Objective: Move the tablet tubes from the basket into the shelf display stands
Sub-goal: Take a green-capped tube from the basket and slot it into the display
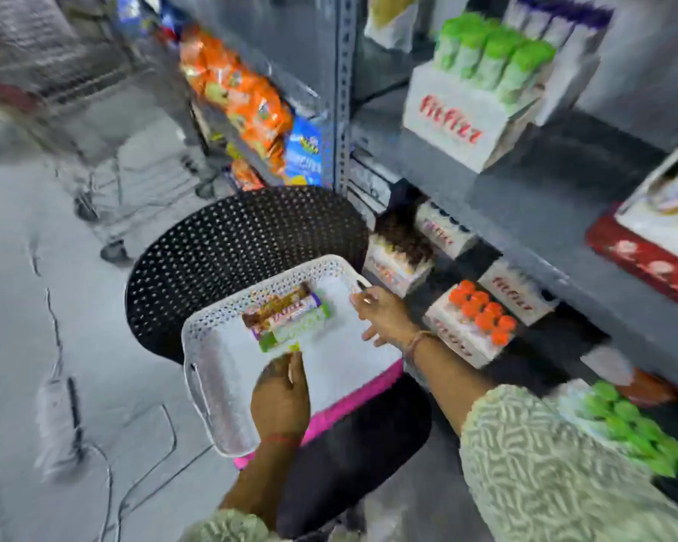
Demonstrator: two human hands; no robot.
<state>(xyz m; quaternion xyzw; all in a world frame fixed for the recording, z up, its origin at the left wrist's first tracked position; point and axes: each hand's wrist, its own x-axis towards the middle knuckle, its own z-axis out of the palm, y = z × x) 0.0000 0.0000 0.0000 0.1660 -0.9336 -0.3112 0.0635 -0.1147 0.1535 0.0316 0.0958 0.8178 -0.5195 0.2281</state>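
Observation:
A white perforated basket (pixel 220 369) rests on a black chair; several tablet tubes lie in it side by side: a brown tube (pixel 276 305), a purple tube (pixel 290 311) and a green tube (pixel 294 330). My left hand (pixel 280 393) is over the basket, fingertips at the green tube's near end; blur hides whether it grips. My right hand (pixel 384 314) hovers over the basket's right rim, fingers spread, holding nothing. White "fitfizz" display stands sit on the shelves: one with green-capped tubes (pixel 482 72), one with orange-capped tubes (pixel 482 311), one with brown-capped tubes (pixel 400 248), and one showing no caps (pixel 517 295).
The black perforated chair back (pixel 231 244) stands behind the basket. A wire shopping cart (pixel 75 91) is at the far left, with cables (pixel 141 463) on the floor. Orange snack packets (pixel 243 99) hang by the metal shelf post (pixel 343 91). Green-capped tubes (pixel 635 424) sit at lower right.

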